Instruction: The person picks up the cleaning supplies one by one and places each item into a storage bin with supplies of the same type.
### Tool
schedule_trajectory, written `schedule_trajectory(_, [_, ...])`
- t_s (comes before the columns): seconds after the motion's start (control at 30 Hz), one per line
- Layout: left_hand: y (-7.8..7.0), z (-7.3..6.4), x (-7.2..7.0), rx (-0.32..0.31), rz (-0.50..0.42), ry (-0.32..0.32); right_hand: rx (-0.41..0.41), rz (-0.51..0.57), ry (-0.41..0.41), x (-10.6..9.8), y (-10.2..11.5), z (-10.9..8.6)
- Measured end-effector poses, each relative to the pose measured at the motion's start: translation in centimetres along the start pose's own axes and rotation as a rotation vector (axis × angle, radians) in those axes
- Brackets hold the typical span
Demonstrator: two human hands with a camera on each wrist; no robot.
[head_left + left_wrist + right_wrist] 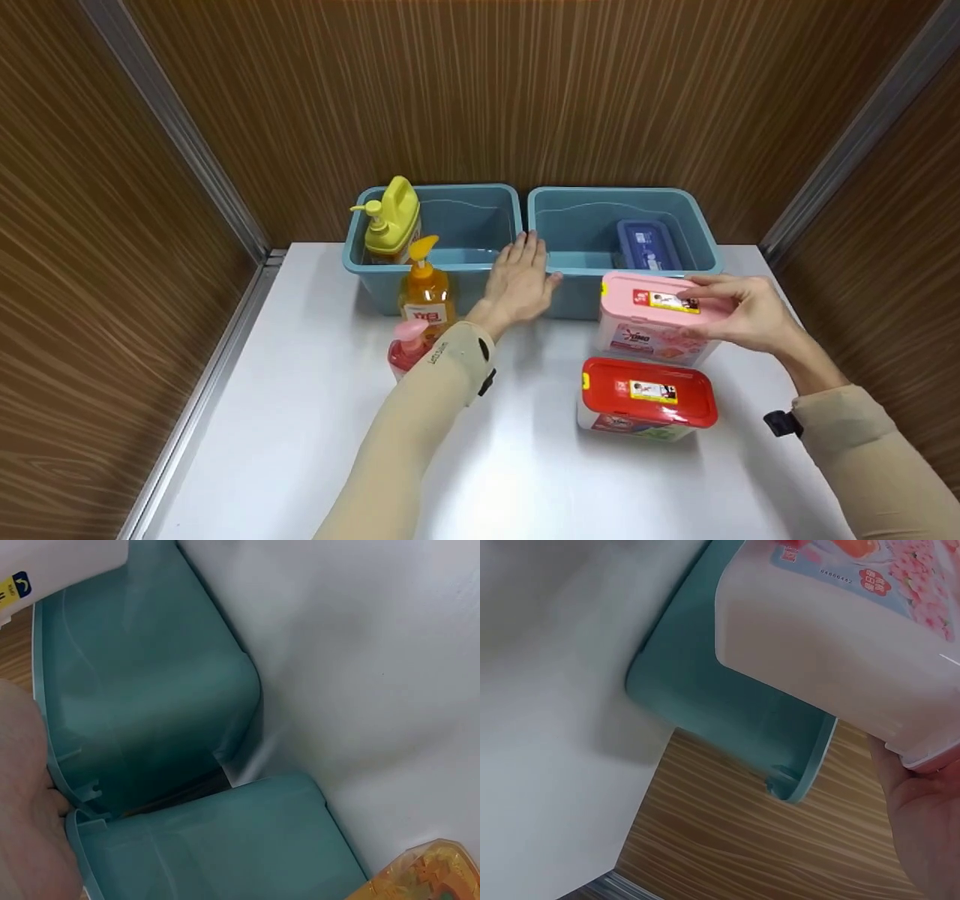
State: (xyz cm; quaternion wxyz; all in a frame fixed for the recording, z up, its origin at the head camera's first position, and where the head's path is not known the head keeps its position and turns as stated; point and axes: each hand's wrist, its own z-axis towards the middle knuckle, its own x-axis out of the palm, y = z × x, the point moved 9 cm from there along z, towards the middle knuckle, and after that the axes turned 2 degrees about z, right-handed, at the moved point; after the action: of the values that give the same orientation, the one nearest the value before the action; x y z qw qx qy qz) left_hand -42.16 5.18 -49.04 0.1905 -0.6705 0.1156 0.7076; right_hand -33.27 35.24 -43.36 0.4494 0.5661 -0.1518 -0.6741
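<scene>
My right hand [739, 311] grips the pink-lidded detergent box [630, 296] by its right end, close in front of the right teal bin [574, 292]. In the right wrist view, the box's pale side [802, 652] overlaps the bin. With fingers extended, my left hand [519, 285] rests where the front rims of the two bins meet. The left teal bin [472, 289] holds a yellow jug with a pump [394, 225]. Inside the right bin, a dark blue box [649, 244] lies toward the right end.
A red-lidded detergent box [649, 394] stands on the white table [510, 465], nearer me. An orange pump bottle [426, 296] is in front of the left bin, with a pink pump bottle [409, 345] partly behind my left sleeve. Wood-grain panels [450, 97] enclose the table.
</scene>
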Motion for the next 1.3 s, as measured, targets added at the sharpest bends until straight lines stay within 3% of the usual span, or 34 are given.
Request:
schedule_trajectory(0.3, [0.0,0.0,0.0,0.001,0.0,-0.003,-0.006,-0.015,-0.004,-1.1,1.5,0.6])
schedule_trajectory(0.87, [0.2,-0.1,0.0,-0.011,-0.016,0.013,-0.12,0.01,-0.029,-3.1,5.2,3.1])
schedule_trajectory(1.3, [0.4,-0.2,0.1,-0.009,-0.03,-0.001,-0.095,0.02,-0.057,-4.1,5.6,5.1])
